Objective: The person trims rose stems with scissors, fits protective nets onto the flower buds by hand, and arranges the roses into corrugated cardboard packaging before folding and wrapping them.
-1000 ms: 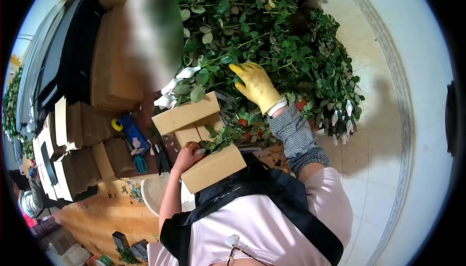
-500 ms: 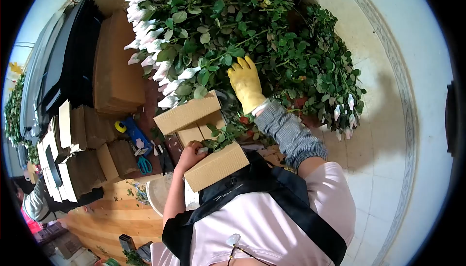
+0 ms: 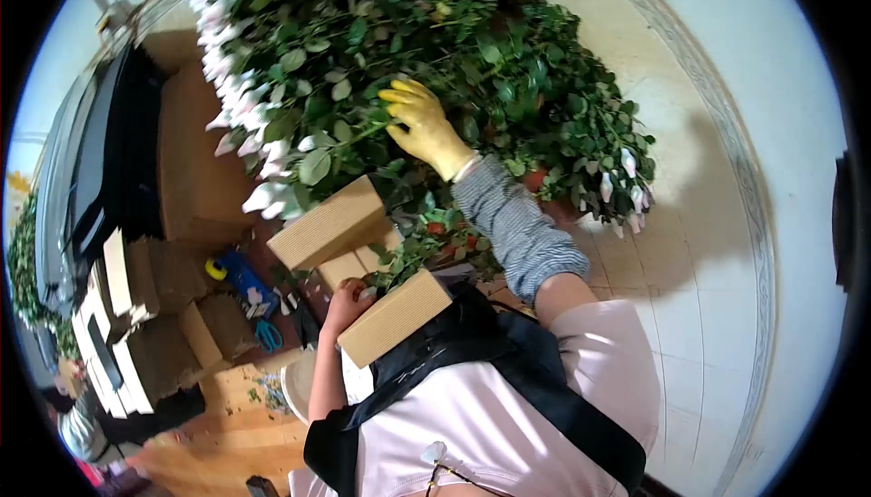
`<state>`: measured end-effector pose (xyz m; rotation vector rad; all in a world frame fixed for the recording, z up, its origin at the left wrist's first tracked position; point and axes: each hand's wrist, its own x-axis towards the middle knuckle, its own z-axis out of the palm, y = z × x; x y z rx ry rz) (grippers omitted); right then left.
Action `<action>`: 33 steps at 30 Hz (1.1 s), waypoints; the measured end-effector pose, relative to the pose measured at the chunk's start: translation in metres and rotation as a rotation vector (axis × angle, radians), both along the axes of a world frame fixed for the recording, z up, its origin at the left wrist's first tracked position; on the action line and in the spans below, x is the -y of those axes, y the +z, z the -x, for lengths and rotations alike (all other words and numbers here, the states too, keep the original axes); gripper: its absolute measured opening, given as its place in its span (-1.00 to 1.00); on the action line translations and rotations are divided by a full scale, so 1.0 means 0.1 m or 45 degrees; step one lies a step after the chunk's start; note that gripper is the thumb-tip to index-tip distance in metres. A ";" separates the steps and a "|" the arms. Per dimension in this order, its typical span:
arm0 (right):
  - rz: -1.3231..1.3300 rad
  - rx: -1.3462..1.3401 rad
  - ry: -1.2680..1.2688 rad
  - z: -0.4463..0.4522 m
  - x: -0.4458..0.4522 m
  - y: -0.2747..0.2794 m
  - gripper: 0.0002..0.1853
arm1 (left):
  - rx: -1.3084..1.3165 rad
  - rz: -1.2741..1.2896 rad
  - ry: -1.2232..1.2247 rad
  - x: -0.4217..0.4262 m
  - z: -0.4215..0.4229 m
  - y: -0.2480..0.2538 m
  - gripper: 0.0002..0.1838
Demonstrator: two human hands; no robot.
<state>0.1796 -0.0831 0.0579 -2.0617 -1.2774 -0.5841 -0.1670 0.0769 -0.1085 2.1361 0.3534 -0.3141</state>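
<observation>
Showing a reddish-brown counter [image 3: 259, 246] in patches; bearing a heap of leafy stems [image 3: 299, 61] tipped with white-netted buds [image 3: 238, 98]; carrying an open corrugated box [image 3: 328, 223], brown cardboard stacks [image 3: 204, 152], teal-handled scissors [image 3: 269, 337] and a blue item [image 3: 248, 281] beside a yellow roll [image 3: 216, 269].

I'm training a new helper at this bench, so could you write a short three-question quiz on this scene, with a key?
1. True or false: in the picture, the blue-handled scissors lie left of the ribbed cardboard.

2. Multiple choice: the bare left hand is at
A) the scissors
B) the tape
C) the ribbed cardboard

3. Fill in: the right hand, over the leafy stems, wears a ____ glove.

Key: 1. True. 2. C. 3. Yellow.
</observation>
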 end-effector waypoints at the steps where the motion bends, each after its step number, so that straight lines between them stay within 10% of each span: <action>1: -0.075 0.034 -0.005 0.00 -0.02 0.13 -0.79 | 0.023 0.026 0.003 -0.01 0.00 -0.05 -0.55; 9: 0.291 0.196 -0.519 -0.01 -0.29 0.00 -0.73 | 0.030 0.023 0.009 -0.01 0.02 0.00 -0.57; 22: 0.181 0.281 -0.413 0.01 -0.56 0.72 -0.92 | 0.000 0.046 0.035 -0.01 0.03 0.05 -0.55; 33: 0.419 0.060 -0.680 -0.21 -0.46 0.68 -0.66 | 0.070 0.002 0.022 0.00 0.02 0.03 -0.55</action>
